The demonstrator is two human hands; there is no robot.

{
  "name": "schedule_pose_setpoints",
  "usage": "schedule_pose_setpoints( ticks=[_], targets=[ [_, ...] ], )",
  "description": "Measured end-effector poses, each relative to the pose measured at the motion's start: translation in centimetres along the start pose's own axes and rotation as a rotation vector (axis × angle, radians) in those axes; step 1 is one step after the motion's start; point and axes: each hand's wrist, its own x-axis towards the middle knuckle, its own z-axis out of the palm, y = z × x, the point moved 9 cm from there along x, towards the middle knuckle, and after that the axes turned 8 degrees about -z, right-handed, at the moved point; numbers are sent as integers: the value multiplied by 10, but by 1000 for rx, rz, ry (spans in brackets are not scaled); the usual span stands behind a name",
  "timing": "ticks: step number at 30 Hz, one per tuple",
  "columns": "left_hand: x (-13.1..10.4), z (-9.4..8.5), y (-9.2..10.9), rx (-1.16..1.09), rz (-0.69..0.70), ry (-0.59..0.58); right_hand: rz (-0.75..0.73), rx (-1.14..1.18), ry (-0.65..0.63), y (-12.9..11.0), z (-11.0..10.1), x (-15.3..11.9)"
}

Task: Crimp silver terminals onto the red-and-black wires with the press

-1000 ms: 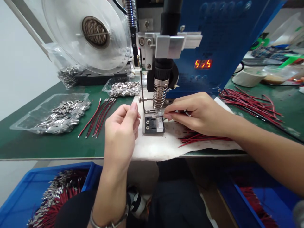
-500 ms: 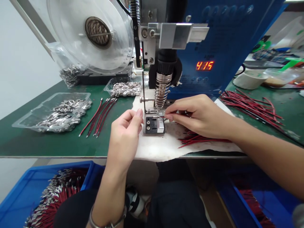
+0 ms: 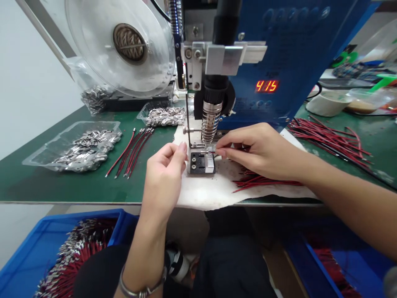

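Observation:
A soldering machine with a blue housing [image 3: 279, 54] stands before me, its iron with a coiled spring guard [image 3: 210, 124] pointing down at a small black fixture [image 3: 198, 164]. On that fixture lies a small metal connector [image 3: 204, 152]. My right hand [image 3: 257, 149] pinches a thin red-and-black wire [image 3: 219, 152] between thumb and forefinger, with the wire's end at the connector under the iron tip. Just left of the fixture, my left hand [image 3: 164, 169] is closed, thumb against curled forefinger; whatever it may hold is hidden.
Trays of metal connectors [image 3: 83, 145] [image 3: 164, 116] and several finished wires [image 3: 136, 151] lie left. Loose wires sit on white paper [image 3: 198, 196] and in a right-hand pile [image 3: 328, 138]. Blue bins [image 3: 40, 244] [image 3: 366, 265] stand below the table edge; a clear spool [image 3: 89, 33] stands behind.
The iron's metal bracket has come down a little toward the fixture. Both hands hold nearly the same positions, and the view has shifted slightly.

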Motion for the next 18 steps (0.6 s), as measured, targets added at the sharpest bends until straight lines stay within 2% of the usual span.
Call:
schedule_pose_setpoints(
  ticks=[7,18],
  targets=[
    [-1,-1,0,8,9,8,23,6,-4,3,2,-1],
    [-1,0,-1,1,1,11,-26,1,20,1,1,-1]
  ],
)
